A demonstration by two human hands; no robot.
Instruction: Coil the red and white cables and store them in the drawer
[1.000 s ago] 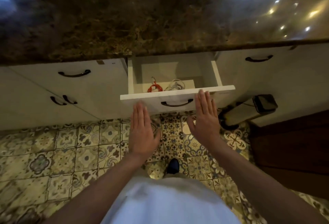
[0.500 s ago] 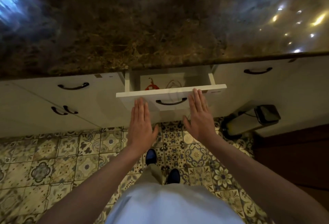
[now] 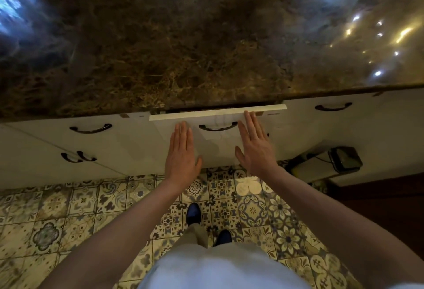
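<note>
The white drawer [image 3: 215, 114] under the dark marble counter stands out by only a narrow gap, and its inside is hidden. Neither the red nor the white cable shows. My left hand [image 3: 182, 154] lies flat with straight fingers against the drawer front, left of the dark curved handle [image 3: 218, 127]. My right hand [image 3: 255, 145] presses flat on the front to the right of the handle, fingertips near the top edge.
A glossy brown marble counter [image 3: 206, 47] fills the upper view. White cabinet fronts with dark handles [image 3: 90, 128] flank the drawer. A pedal bin with a black lid [image 3: 344, 159] stands on the patterned tile floor [image 3: 68, 208] to the right, beside a dark wooden panel.
Both flat hands have moved forward with the drawer front; the drawer has slid almost fully in, and the red and white cables inside are no longer visible.
</note>
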